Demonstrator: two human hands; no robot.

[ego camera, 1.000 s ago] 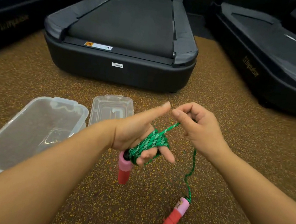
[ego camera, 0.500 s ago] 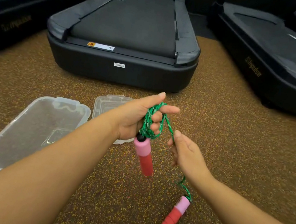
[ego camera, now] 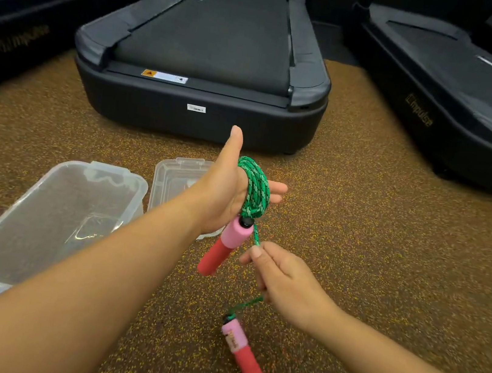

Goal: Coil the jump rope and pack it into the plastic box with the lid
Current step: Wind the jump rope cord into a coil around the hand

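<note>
- Clear plastic box (ego camera: 51,221) sat open on the speckled brown floor (ego camera: 374,237), to the left of the left hand; nothing inside it but glare.
- Clear lid (ego camera: 175,182) lay flat on the floor just right of the box, partly hidden behind the left hand and wrist.
- Left hand (ego camera: 225,189) was raised above the lid, thumb pointing up, fingers stretched out flat and together toward the right.
- Green jump rope (ego camera: 254,187) was wound in several loops around the left palm and fingers, between thumb base and fingertips.
- First handle (ego camera: 223,246), pink top and red grip, hung tilted from the bottom of the coil, just below the left hand, off the floor.
- One rope strand ran down from the coil into the right hand (ego camera: 287,285), which was below and right of the left hand.
- Right hand fingers were curled closed around that strand, thumb on top pinching it.
- Short length of rope came out under the right hand to the second handle (ego camera: 247,362), which lay below the right hand, seemingly on the floor.
- Black treadmill (ego camera: 207,52) stood beyond the left hand, more treadmills on either side of it.
- Nothing lay between the hands and the box.
</note>
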